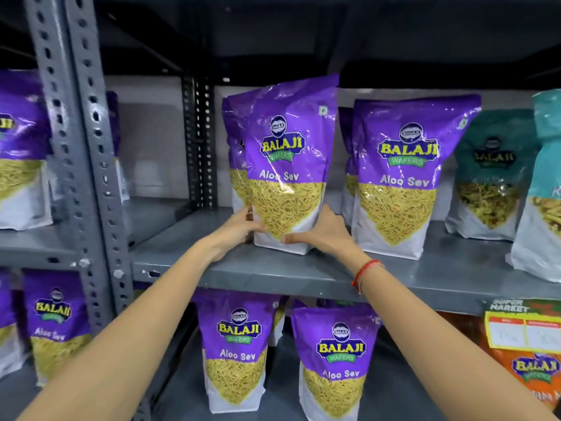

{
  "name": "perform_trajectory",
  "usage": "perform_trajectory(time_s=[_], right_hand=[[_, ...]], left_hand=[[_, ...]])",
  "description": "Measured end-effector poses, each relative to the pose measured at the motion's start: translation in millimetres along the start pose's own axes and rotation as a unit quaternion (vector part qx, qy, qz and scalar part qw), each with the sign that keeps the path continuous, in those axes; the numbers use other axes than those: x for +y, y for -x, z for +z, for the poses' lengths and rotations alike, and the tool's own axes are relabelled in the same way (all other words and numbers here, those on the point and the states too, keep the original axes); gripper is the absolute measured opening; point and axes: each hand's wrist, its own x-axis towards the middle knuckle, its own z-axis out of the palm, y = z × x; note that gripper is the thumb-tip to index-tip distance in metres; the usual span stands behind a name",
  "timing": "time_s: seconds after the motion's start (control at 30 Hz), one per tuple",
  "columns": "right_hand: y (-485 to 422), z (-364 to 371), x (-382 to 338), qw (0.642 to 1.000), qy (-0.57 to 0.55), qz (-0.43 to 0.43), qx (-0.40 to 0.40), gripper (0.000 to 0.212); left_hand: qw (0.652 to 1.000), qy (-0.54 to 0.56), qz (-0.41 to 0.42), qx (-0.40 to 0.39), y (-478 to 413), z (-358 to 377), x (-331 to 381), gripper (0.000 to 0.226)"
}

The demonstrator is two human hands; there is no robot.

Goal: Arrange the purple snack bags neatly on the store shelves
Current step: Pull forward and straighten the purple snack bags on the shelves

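Observation:
A purple Aloo Sev snack bag (288, 153) stands upright on the grey middle shelf (273, 268), with another purple bag (235, 141) close behind it. My left hand (239, 227) grips its lower left edge. My right hand (321, 232) holds its lower right corner, thumb across the front. A second purple bag (400, 177) stands to the right, apart from my hands. Two more purple bags (236, 347) (337, 360) stand on the shelf below.
Teal snack bags (491, 174) stand at the right of the middle shelf. A perforated grey upright post (76, 147) divides this bay from the left bay, which holds more purple bags (21, 147). A yellow price tag (522, 329) hangs on the shelf edge above an orange bag (528, 372).

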Motion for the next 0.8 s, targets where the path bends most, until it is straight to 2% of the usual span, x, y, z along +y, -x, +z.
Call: perform_trajectory(time_s=[0.07,0.13,0.17,0.37,0.5,0.67,0.8], right_hand=[[-0.4,5.1,-5.2,1.0,-0.013,-0.02,-0.004,0.111],[-2.8,13.4,-11.2,0.999,-0.031,-0.039,-0.017,0.113],[-3.1,17.2,-15.1,0.998,-0.035,-0.048,-0.025,0.111],[2.4,41.2,-35.3,0.991,-0.076,-0.078,-0.078,0.09],[2.1,53.0,-37.7,0.986,-0.107,-0.062,-0.108,0.095],[-0.7,56.8,-23.1,0.989,-0.086,-0.032,-0.117,0.121],[1.6,55.8,-18.6,0.991,-0.068,-0.02,-0.117,0.109]], left_hand=[[1.0,-0.008,0.015,0.021,7.5,-9.2,-1.0,0.065],[0.999,-0.014,0.038,0.035,15.1,-20.7,-2.6,0.045],[0.998,-0.016,0.053,0.04,18.4,-27.2,-4.9,0.043],[0.992,-0.024,0.105,0.064,43.8,-60.6,-19.2,0.048],[0.99,-0.018,0.101,0.093,51.1,-71.4,-25.9,0.048],[0.992,-0.103,0.061,0.029,49.9,-82.9,-32.3,0.044],[0.986,-0.162,0.041,-0.018,42.7,-84.9,-33.9,0.056]])
